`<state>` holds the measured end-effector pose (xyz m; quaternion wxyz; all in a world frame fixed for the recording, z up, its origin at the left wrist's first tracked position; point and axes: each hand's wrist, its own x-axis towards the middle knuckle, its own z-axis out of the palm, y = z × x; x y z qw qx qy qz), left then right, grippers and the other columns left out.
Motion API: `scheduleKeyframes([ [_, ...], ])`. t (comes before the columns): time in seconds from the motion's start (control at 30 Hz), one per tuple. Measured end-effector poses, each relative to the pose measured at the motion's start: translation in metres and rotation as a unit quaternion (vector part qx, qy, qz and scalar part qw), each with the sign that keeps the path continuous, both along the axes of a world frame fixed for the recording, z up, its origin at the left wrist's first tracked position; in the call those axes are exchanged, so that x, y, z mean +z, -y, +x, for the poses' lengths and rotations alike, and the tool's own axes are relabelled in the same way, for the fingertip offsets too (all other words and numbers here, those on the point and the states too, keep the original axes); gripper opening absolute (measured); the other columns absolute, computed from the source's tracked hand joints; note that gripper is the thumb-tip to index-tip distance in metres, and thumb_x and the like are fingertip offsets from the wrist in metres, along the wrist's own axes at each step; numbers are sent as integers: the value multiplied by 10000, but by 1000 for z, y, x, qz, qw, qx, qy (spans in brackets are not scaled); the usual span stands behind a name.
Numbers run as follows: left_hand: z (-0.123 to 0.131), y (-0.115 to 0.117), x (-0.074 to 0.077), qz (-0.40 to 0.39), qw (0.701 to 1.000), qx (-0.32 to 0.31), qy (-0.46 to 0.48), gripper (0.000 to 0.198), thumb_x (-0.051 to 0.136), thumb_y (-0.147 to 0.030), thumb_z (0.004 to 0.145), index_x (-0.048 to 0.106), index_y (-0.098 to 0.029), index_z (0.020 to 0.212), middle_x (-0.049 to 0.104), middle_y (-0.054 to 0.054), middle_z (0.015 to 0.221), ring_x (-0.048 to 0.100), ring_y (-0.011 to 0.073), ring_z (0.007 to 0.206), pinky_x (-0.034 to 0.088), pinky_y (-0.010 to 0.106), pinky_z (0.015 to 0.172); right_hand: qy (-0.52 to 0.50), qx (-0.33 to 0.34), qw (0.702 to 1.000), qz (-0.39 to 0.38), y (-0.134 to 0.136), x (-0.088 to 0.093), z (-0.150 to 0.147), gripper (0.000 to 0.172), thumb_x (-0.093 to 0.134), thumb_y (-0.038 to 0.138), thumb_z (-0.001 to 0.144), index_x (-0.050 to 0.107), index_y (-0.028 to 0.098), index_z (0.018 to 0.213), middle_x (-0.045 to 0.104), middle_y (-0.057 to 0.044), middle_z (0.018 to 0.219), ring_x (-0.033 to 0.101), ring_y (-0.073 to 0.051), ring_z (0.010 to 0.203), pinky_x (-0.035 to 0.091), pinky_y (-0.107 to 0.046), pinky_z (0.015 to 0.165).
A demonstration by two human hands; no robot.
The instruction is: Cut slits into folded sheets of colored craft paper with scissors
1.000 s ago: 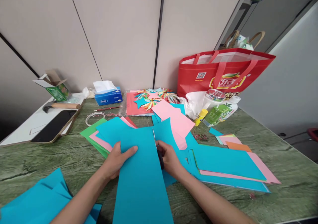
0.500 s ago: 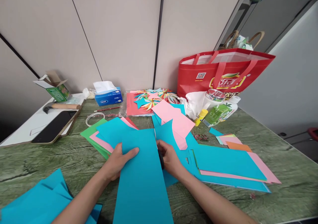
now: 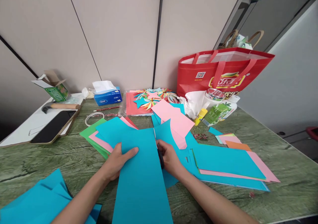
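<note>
My left hand (image 3: 118, 161) grips the left edge of a blue sheet of paper (image 3: 144, 184), thumb flat on top and fingers underneath. On the sheet's right side, my right hand (image 3: 167, 154) is closed around the black handle of a pair of scissors (image 3: 160, 158). The scissor blades lie along a cut near the sheet's far right edge, mostly hidden by paper. A blue flap with a curved edge (image 3: 165, 133) stands off to the right of the cut. Beyond my left hand are green sheets (image 3: 86, 133) and a pink sheet (image 3: 101, 142).
More blue sheets (image 3: 37, 200) lie at the front left, and a stack of blue paper (image 3: 231, 161) at the right. Farther back stand a tissue box (image 3: 108, 97), a glue stick (image 3: 200, 117) and a red bag (image 3: 193, 80). A phone (image 3: 53, 126) and a hammer (image 3: 62, 106) lie left.
The flap right of the cut has shifted slightly, and the scissors handle has turned a little in my right hand. My left hand keeps its hold; the view has drifted very slightly.
</note>
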<state>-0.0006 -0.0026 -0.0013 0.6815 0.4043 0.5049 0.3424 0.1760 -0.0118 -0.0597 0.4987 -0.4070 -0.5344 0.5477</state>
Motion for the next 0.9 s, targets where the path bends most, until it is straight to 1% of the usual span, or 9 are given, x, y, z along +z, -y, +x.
scheduleKeyframes([
  [0.13, 1, 0, 0, -3, 1000, 12, -14, 429, 712, -389, 586, 545, -211, 939, 681, 78, 982, 636, 317, 876, 568, 436, 661, 2, -3, 1000, -4, 0, 1, 0, 176, 664, 270, 622, 526, 197, 702, 612, 26, 589, 552, -152, 589, 439, -233, 488],
  [0.3, 0, 0, 1, -1, 1000, -10, 6, 422, 705, -372, 606, 539, -199, 953, 670, 90, 1013, 629, 318, 895, 566, 437, 678, 2, -7, 1000, -12, 0, 2, 0, 196, 671, 280, 604, 516, 199, 692, 586, 34, 566, 521, -141, 560, 419, -228, 477],
  [0.53, 0, 0, -1, -3, 1000, 28, -8, 393, 719, -363, 589, 535, -203, 898, 693, 57, 882, 657, 294, 803, 573, 421, 635, -2, -10, 1000, -24, 0, -1, 0, 199, 675, 275, 594, 516, 195, 684, 518, 55, 510, 459, -114, 500, 376, -219, 461],
  [0.63, 0, 1, 0, -7, 1000, 25, -3, 411, 728, -365, 575, 535, -205, 901, 693, 62, 894, 655, 302, 812, 570, 427, 638, -4, -7, 1000, -28, -1, -2, 0, 200, 677, 266, 593, 511, 196, 681, 486, 62, 494, 439, -108, 492, 366, -214, 453],
  [0.73, 1, 1, 1, -11, 1000, 27, -7, 415, 727, -364, 576, 529, -202, 903, 689, 67, 908, 648, 308, 838, 570, 424, 647, -8, -5, 1000, -30, -1, -2, 0, 196, 671, 269, 601, 506, 194, 675, 488, 59, 500, 429, -101, 486, 363, -210, 442],
  [0.83, 1, 1, 1, -15, 999, 41, -20, 419, 728, -363, 576, 520, -202, 903, 687, 64, 901, 646, 303, 847, 570, 418, 646, -11, -7, 999, -33, 0, 1, 0, 196, 665, 276, 605, 498, 193, 667, 478, 64, 472, 423, -94, 454, 353, -204, 417],
  [0.9, 1, 1, 1, -14, 999, 38, -18, 431, 728, -367, 573, 523, -202, 914, 686, 65, 902, 648, 299, 838, 570, 417, 642, -12, -8, 999, -35, 0, 3, -1, 193, 654, 286, 615, 492, 194, 665, 475, 70, 444, 427, -91, 423, 345, -201, 396],
])
